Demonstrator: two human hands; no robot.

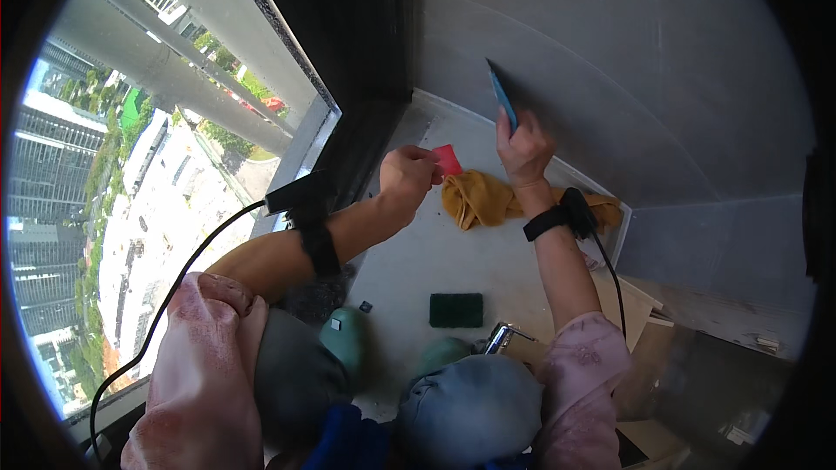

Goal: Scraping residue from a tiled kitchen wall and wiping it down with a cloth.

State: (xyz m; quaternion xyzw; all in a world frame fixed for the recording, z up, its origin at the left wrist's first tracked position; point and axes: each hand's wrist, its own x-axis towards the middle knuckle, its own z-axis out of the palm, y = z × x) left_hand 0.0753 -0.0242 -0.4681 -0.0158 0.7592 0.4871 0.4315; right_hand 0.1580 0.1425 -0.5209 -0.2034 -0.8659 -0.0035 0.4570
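Observation:
My left hand (406,183) pinches a small flat pinkish-red square (448,160) between thumb and fingers, just above a crumpled mustard-yellow cloth (477,199). My right hand (528,147) grips a thin, flat blue tool (501,94), seen nearly edge-on. Its pointed far end is at or close to the grey wall panel (588,46); whether it touches is unclear. The cloth lies along the base of that wall, partly behind my right wrist. Nearer to me, a dark green scouring pad (456,311) rests flat on the pale surface (398,267).
A large window (163,143) fills the left side, beside a dark frame (372,32). My green shoes (346,339) stand on the pale surface, close to a shiny metal object (499,338). Black cables run from devices strapped to both wrists. Wooden boards (627,307) lie at the right.

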